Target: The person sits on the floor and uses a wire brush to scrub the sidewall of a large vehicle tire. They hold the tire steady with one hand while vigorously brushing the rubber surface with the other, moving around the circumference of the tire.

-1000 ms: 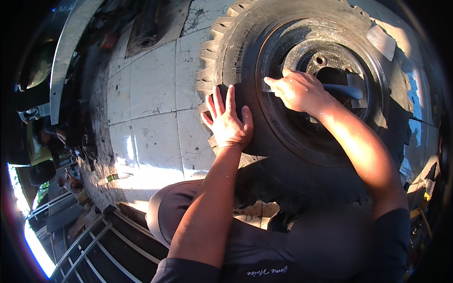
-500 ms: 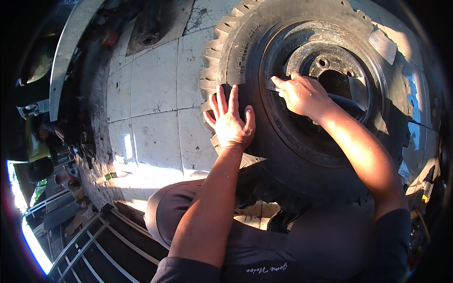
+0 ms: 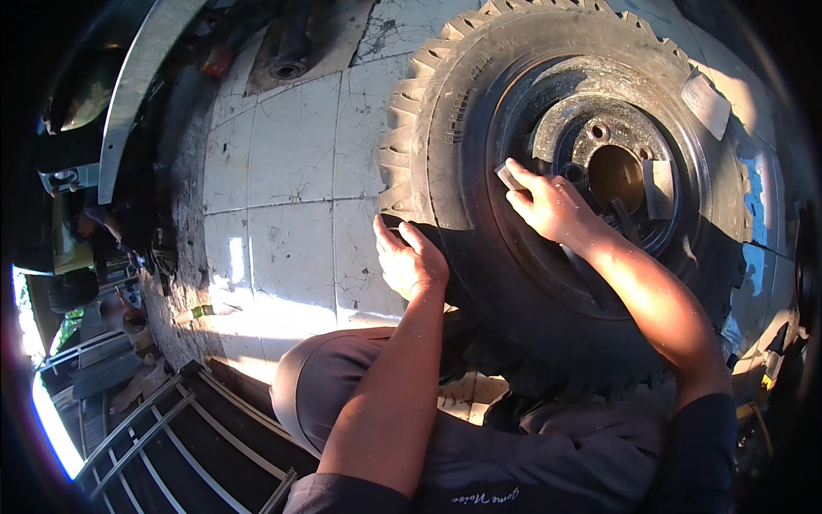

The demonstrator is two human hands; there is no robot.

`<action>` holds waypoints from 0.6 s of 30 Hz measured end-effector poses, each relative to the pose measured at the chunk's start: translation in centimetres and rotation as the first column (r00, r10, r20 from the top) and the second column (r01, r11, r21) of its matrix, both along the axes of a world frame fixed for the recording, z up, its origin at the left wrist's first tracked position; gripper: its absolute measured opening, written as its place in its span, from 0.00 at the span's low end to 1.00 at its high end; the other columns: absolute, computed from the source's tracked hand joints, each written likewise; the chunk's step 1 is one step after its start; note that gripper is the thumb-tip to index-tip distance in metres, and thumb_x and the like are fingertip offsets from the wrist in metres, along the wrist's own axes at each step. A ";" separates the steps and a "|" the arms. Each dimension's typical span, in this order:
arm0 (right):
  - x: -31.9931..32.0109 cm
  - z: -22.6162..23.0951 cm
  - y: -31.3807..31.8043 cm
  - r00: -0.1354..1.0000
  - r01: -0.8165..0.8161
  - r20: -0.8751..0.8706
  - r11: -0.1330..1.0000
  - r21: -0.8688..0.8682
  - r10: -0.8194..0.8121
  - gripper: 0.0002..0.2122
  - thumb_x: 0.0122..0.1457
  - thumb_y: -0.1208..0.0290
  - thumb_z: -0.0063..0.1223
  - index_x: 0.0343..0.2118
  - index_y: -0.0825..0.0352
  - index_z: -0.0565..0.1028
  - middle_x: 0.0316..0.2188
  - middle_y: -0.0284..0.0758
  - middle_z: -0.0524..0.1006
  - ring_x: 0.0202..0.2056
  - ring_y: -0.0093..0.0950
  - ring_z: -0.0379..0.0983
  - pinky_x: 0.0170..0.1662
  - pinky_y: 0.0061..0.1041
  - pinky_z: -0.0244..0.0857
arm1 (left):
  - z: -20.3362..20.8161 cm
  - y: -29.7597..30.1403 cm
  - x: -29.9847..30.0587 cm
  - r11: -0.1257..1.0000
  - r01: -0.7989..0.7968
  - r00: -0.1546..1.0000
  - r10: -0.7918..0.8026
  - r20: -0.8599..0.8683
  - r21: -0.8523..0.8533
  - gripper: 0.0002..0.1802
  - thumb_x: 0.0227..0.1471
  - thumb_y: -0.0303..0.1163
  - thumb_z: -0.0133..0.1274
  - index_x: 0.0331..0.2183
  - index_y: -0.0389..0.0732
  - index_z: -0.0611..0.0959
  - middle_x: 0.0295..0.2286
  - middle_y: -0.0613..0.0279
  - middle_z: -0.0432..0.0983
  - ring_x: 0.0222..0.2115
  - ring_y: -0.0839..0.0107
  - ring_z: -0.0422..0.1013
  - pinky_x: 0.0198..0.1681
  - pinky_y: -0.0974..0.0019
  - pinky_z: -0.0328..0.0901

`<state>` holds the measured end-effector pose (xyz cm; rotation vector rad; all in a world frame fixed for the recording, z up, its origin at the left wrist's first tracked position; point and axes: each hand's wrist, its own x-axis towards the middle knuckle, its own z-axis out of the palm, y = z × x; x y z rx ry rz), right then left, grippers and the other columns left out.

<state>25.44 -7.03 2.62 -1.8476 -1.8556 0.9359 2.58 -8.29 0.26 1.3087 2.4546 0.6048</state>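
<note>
A large black tyre (image 3: pixel 458 141) with a chunky tread lies flat on its side, mounted on a worn grey and black steel wheel rim (image 3: pixel 556 111). My right hand (image 3: pixel 552 206) pinches a small folded grey piece, like sandpaper (image 3: pixel 511 177), against the left edge of the rim, index finger stretched along it. At the tyre's near left side, my left hand (image 3: pixel 413 261) rests by the tread, fingers loosely bent and apart, holding nothing that I can see. A grey rectangular piece (image 3: pixel 658 189) lies inside the rim beside the centre hole.
A pale sheet (image 3: pixel 706 104) lies on the tyre's far right sidewall. White cracked floor tiles (image 3: pixel 291 163) stretch to the left. A metal rack (image 3: pixel 188 428) stands at lower left, with a long curved metal strip (image 3: pixel 128 94) above. My bent knee (image 3: pixel 317 385) is close to the tyre.
My left hand has slid from lying spread on the sidewall down toward the tread, its fingers now bent. My right hand has shifted slightly along the rim with the grey piece. The view has shifted.
</note>
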 end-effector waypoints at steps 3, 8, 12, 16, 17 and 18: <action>-1.1 -1.6 0.9 0.999 0.039 0.020 0.988 0.148 -0.042 0.23 0.61 0.63 0.49 0.58 0.65 0.68 0.33 0.50 0.78 0.36 0.49 0.77 0.40 0.43 0.72 | -0.5 -0.1 -0.1 1.000 -0.001 1.000 0.001 0.015 0.018 0.30 0.62 0.47 0.40 0.62 0.48 0.62 0.56 0.52 0.67 0.53 0.51 0.66 0.55 0.52 0.62; 0.4 -0.2 6.2 0.969 0.237 0.068 0.971 0.024 -0.238 0.23 0.61 0.60 0.49 0.58 0.65 0.69 0.33 0.51 0.79 0.38 0.46 0.78 0.41 0.39 0.73 | 1.6 0.3 0.7 0.997 0.001 0.999 0.002 0.036 -0.081 0.30 0.63 0.46 0.38 0.63 0.47 0.60 0.58 0.50 0.64 0.57 0.52 0.63 0.59 0.54 0.58; 0.1 0.7 6.0 0.975 0.179 0.137 0.984 -0.001 -0.178 0.23 0.61 0.61 0.50 0.57 0.68 0.70 0.35 0.52 0.78 0.39 0.47 0.78 0.43 0.39 0.72 | 1.0 0.3 0.2 0.997 -0.004 1.000 0.005 0.011 -0.082 0.30 0.63 0.46 0.38 0.63 0.47 0.60 0.57 0.51 0.65 0.57 0.52 0.63 0.58 0.54 0.58; -0.1 0.3 4.8 0.981 0.100 0.159 0.992 0.074 -0.110 0.23 0.61 0.62 0.50 0.55 0.71 0.70 0.35 0.54 0.78 0.40 0.47 0.77 0.46 0.39 0.71 | 0.9 0.2 0.3 0.998 -0.001 1.000 0.002 0.027 -0.058 0.30 0.62 0.46 0.39 0.62 0.46 0.61 0.56 0.51 0.66 0.55 0.52 0.65 0.57 0.53 0.60; 0.2 0.0 5.1 0.982 0.093 0.155 0.991 0.097 -0.108 0.23 0.61 0.62 0.50 0.55 0.72 0.70 0.35 0.54 0.78 0.41 0.47 0.77 0.46 0.39 0.71 | 0.8 0.3 0.4 0.999 0.000 1.000 0.001 0.029 -0.044 0.31 0.61 0.46 0.40 0.62 0.45 0.62 0.56 0.50 0.67 0.54 0.50 0.65 0.56 0.52 0.61; 0.0 0.8 6.0 0.974 0.132 0.179 0.991 0.028 -0.135 0.23 0.61 0.61 0.49 0.56 0.71 0.70 0.35 0.54 0.78 0.41 0.47 0.77 0.45 0.39 0.71 | 0.7 0.5 0.6 1.000 0.000 1.000 0.001 0.029 -0.022 0.31 0.60 0.45 0.41 0.61 0.44 0.63 0.55 0.49 0.67 0.53 0.49 0.66 0.55 0.51 0.62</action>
